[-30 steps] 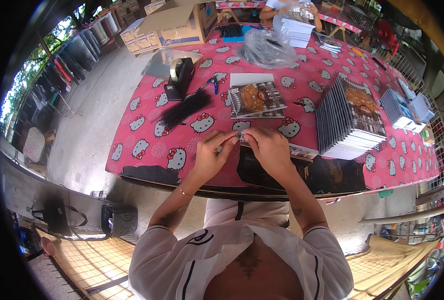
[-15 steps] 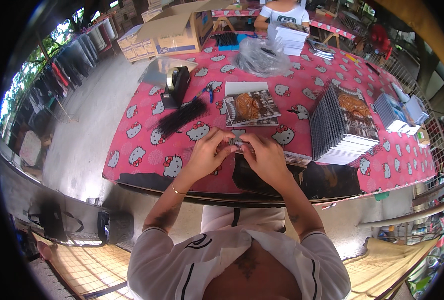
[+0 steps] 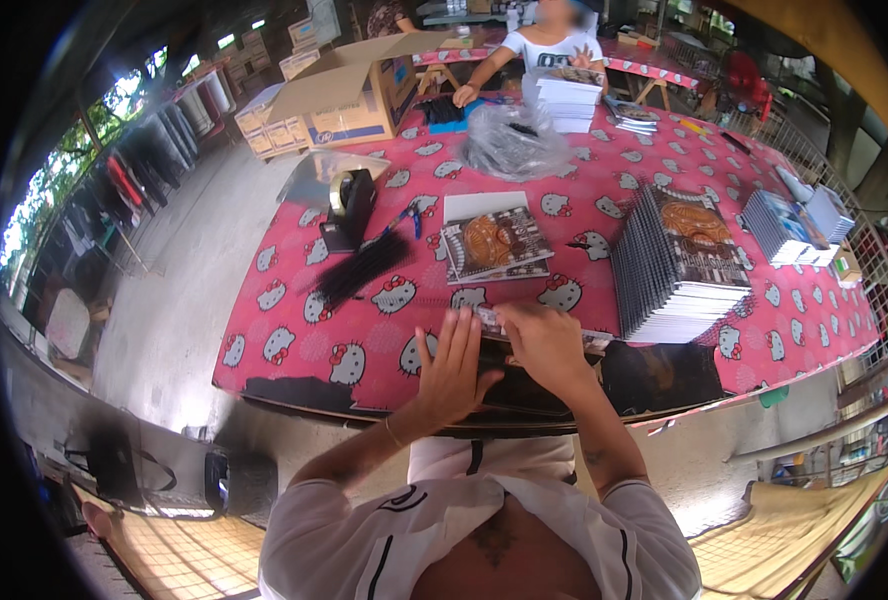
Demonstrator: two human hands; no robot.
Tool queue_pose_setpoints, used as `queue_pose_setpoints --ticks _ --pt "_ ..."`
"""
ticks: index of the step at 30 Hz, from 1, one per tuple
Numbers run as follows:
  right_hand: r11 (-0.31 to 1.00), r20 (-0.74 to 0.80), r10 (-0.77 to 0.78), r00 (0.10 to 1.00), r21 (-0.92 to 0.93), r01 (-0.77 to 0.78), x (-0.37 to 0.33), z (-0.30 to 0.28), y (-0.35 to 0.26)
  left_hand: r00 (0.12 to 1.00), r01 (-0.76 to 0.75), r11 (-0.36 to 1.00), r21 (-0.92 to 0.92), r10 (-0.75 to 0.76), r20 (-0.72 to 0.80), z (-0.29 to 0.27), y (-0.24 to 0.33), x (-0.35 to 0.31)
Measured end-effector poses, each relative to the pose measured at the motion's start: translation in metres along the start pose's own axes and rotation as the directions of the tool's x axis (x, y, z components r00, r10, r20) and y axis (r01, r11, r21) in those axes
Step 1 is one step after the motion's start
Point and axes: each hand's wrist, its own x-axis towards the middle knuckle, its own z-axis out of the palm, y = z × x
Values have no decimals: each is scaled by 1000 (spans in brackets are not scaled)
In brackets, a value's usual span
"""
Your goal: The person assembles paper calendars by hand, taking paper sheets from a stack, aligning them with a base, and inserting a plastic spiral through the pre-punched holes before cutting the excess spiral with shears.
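Note:
A notebook (image 3: 489,317) lies near the front edge of the table, mostly hidden under my hands. My left hand (image 3: 451,365) rests flat with its fingers stretched out, the tips at the notebook's far edge. My right hand (image 3: 546,348) is closed on the notebook's far edge, its fingertips close to the left ones. A thin dark spiral coil (image 3: 419,301) runs leftward along the table from the notebook's edge. Just beyond lie notebooks with a brown patterned cover (image 3: 494,243). A bundle of black spiral coils (image 3: 362,270) sits to the left.
A tall stack of spiral notebooks (image 3: 679,265) stands at the right, with smaller stacks (image 3: 789,228) farther right. At the left are a black tape dispenser (image 3: 349,212) and blue-handled pliers (image 3: 409,215). Behind stand a plastic bag (image 3: 514,140), a large carton (image 3: 349,100) and a co-worker (image 3: 554,50).
My left hand has gone from a pinch to lying flat with fingers stretched. The right hand stays at the notebook's edge. The co-worker's arm now reaches out to the dark coils.

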Motion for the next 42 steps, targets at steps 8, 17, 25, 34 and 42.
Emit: queue_pose_setpoints --ticks 8,17,25,34,42 --pt "969 -237 -234 943 -135 207 -14 -23 7 999 -41 999 0 41 30 1 -3 -7" --pt "994 -17 -91 996 -61 90 -23 -24 25 993 -93 996 -7 94 68 -17 0 25" --pt "999 5 -44 999 -30 44 -21 -28 26 968 -209 973 -102 220 118 -4 10 -4" --pt "996 13 18 1000 -85 -17 -26 -31 25 923 -299 939 -173 330 199 -17 23 5" --pt "984 -228 -28 973 165 67 -49 -62 39 931 -263 941 -214 305 198 -4 22 -16"
